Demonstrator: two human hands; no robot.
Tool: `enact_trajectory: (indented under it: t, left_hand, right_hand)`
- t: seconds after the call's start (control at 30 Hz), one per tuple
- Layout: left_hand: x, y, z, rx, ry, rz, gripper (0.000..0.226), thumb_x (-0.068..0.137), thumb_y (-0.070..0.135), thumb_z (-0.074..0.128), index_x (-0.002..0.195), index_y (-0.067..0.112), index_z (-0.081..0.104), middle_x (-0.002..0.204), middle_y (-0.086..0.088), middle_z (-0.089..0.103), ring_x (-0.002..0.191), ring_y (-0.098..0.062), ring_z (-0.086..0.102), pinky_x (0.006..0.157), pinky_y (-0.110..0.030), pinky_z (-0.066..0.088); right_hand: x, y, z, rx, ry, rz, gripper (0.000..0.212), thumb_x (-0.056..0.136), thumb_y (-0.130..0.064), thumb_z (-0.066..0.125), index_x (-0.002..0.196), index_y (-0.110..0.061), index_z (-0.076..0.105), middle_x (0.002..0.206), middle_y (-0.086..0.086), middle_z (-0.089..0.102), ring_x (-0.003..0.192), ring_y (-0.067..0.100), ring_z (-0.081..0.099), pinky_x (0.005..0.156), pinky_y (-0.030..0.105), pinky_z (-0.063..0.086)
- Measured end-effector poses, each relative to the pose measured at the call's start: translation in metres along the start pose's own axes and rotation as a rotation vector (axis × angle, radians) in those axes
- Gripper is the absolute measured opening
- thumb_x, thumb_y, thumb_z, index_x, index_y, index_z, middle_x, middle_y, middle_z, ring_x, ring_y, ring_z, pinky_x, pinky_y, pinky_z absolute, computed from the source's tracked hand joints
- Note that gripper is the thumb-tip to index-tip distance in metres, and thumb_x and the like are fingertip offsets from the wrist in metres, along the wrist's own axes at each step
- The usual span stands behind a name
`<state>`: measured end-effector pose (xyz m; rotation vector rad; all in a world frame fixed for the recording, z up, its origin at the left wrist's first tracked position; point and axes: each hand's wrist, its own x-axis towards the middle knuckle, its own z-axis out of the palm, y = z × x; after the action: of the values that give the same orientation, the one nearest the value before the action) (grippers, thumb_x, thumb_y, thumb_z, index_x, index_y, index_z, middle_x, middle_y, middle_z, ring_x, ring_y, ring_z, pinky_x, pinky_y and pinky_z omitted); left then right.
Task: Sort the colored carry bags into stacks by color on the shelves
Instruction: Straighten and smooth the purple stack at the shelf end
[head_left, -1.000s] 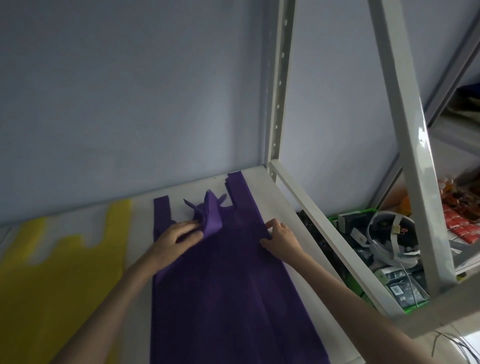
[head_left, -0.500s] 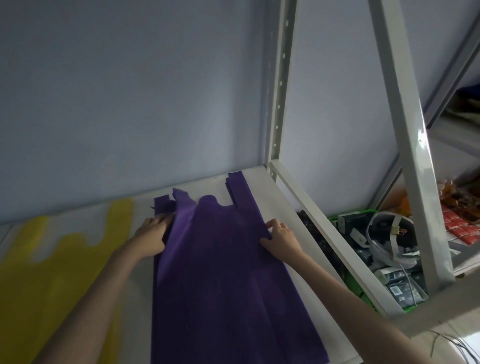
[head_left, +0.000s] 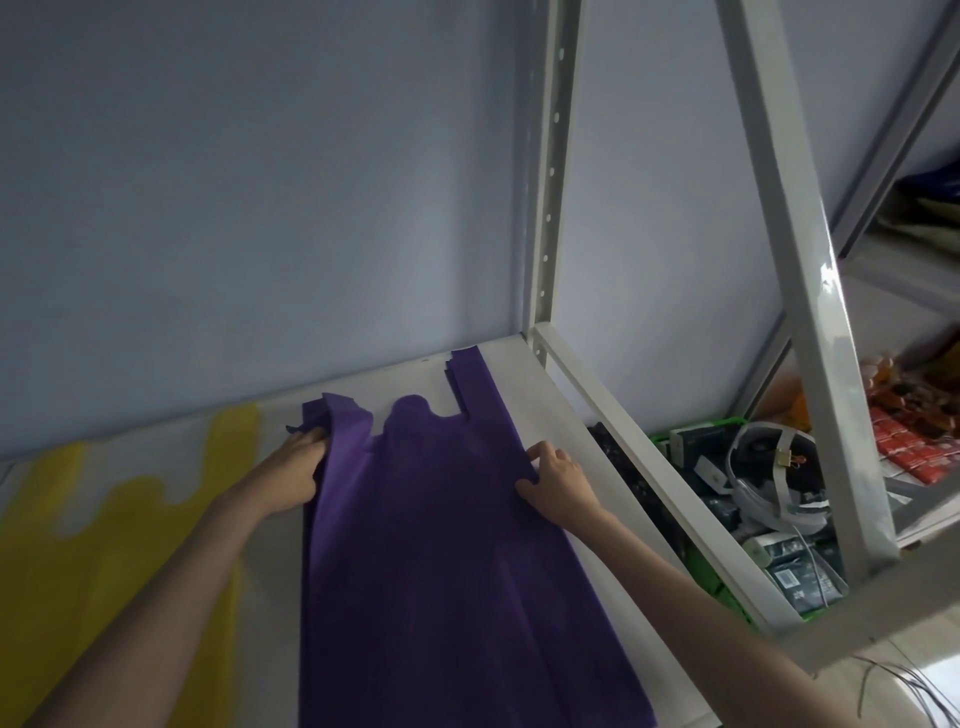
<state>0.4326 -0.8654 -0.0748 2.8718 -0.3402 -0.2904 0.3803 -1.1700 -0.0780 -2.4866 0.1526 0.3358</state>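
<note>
Purple bags (head_left: 441, 545) are lying flat on the white shelf (head_left: 524, 374), long axis running roughly 6 to 12 o'clock, handles at the far end. Left hand (head_left: 293, 475) has its fingers pinched on the left handle, which sits at about 1 o'clock from it. Right hand (head_left: 558, 483) rests fingers spread on the right edge. Yellow bags (head_left: 78, 545) are at 9 o'clock. No readable labels anywhere.
</note>
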Motion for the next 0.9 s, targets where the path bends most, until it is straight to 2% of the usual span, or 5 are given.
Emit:
enact_trajectory:
  t: [0.23,0.4,0.5,0.63,0.9]
  left_hand:
    - [-0.009,0.010,0.010,-0.157,0.319,-0.059,0.015,0.090,-0.005,0.046,0.091,0.002,0.060,0.098,-0.021,0.065,0.092,-0.035,0.063,0.071,-0.032,0.044]
    - [-0.007,0.021,0.018,-0.746,0.613,-0.335,0.020,0.096,0.011,0.044,0.094,0.000,0.062,0.102,-0.028,0.065,0.085,-0.027,0.057,0.074,-0.032,0.036]
    - [0.003,0.014,0.018,-1.078,0.626,-0.558,0.037,0.096,0.023,0.044,0.062,0.009,0.048,0.077,-0.037,0.053,0.071,-0.019,0.042,0.064,-0.032,0.032]
    - [0.011,0.010,0.014,-1.249,0.387,-0.857,0.033,0.095,0.024,0.047,0.068,0.007,0.052,0.064,-0.008,0.049,0.055,-0.020,0.044,0.048,-0.027,0.035]
    - [0.019,0.009,-0.001,-0.065,0.257,-0.266,0.032,0.088,0.013,0.054,0.119,0.005,0.056,0.123,-0.022,0.056,0.113,-0.041,0.052,0.093,-0.044,0.045]
  right_hand:
    - [0.000,0.000,-0.001,-0.001,-0.010,0.001,0.044,0.093,-0.022,0.050,0.133,-0.011,0.038,0.134,0.013,0.043,0.125,0.028,0.041,0.099,0.032,0.038]
    - [0.001,0.001,0.000,-0.003,-0.006,-0.002,0.044,0.093,-0.022,0.050,0.133,-0.011,0.038,0.135,0.013,0.043,0.126,0.028,0.040,0.100,0.033,0.037]
    - [0.000,0.001,0.000,-0.003,-0.006,-0.006,0.044,0.093,-0.022,0.050,0.134,-0.012,0.038,0.136,0.013,0.043,0.127,0.027,0.039,0.101,0.033,0.036]
    - [0.000,0.001,0.000,-0.004,-0.004,-0.011,0.044,0.093,-0.022,0.050,0.134,-0.012,0.037,0.137,0.012,0.042,0.128,0.027,0.038,0.103,0.033,0.036]
    - [-0.001,0.001,0.000,-0.001,-0.004,-0.012,0.044,0.093,-0.023,0.050,0.135,-0.013,0.037,0.136,0.012,0.042,0.128,0.026,0.039,0.103,0.033,0.037]
